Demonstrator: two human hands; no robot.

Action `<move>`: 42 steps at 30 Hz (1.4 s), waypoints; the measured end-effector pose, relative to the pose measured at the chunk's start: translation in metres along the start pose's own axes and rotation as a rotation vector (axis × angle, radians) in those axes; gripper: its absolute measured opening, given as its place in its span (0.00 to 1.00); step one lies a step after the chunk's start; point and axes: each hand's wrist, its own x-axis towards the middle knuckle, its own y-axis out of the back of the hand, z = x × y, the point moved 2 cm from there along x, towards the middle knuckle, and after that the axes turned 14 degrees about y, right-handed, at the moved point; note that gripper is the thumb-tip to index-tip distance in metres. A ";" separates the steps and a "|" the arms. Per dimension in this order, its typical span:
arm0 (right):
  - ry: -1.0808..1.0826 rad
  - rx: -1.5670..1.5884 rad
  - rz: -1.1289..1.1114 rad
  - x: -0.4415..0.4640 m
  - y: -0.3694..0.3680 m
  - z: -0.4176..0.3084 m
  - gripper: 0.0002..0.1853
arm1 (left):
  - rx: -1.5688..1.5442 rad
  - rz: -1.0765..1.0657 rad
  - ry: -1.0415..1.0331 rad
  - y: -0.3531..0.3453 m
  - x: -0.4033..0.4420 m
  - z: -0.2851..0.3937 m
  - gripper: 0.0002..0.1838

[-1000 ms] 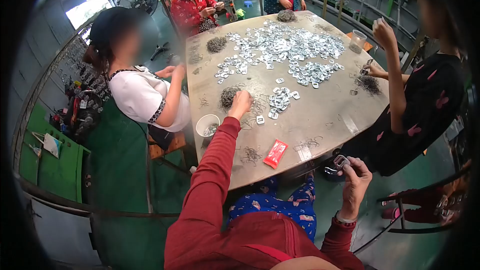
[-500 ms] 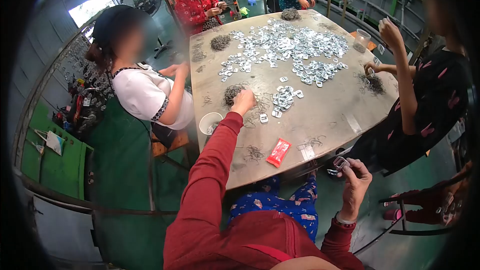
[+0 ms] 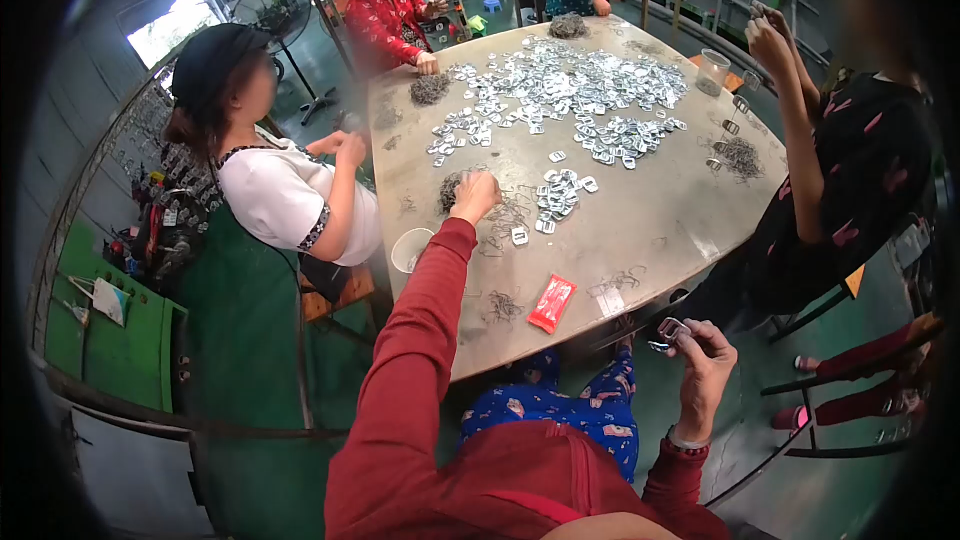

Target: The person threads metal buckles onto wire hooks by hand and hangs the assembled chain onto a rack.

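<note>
My left hand (image 3: 474,196) reaches over the table (image 3: 630,210) to a dark pile of thin wire pieces (image 3: 449,190). Its fingers are bent down at the pile, and whatever they pinch is too small to make out. Above the floor, right of my lap, my right hand (image 3: 706,365) pinches metal buckles (image 3: 671,331) between thumb and fingers. A small heap of silvery buckles (image 3: 560,196) lies right of my left hand, with loose wires between. Beyond it spreads a large heap of buckles (image 3: 560,80).
A white cup (image 3: 411,248) stands by the left table edge, and a red packet (image 3: 552,303) lies near the front edge. Co-workers are at the left (image 3: 290,190), right (image 3: 840,180) and far side (image 3: 385,10). A clear cup (image 3: 712,72) stands at the back right.
My left hand stays at the wire pile, shifted only slightly. My right hand still holds the buckles. The far co-worker in red has lowered a hand to the table; the right co-worker's hands have come together, raised.
</note>
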 end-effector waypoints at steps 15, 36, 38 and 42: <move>0.003 -0.121 0.003 -0.002 0.011 0.017 0.10 | -0.942 -0.495 -0.129 0.015 -0.097 0.092 0.08; 0.147 -0.388 -0.186 -0.024 -0.014 0.022 0.06 | -1.122 -0.360 -0.486 0.034 -0.256 0.160 0.06; 0.074 -0.280 -0.202 -0.016 -0.007 0.023 0.08 | -1.175 -0.425 -0.427 0.030 -0.255 0.155 0.05; -0.031 -0.367 -0.199 0.032 -0.003 0.044 0.09 | -1.156 -0.341 -0.445 0.022 -0.251 0.142 0.04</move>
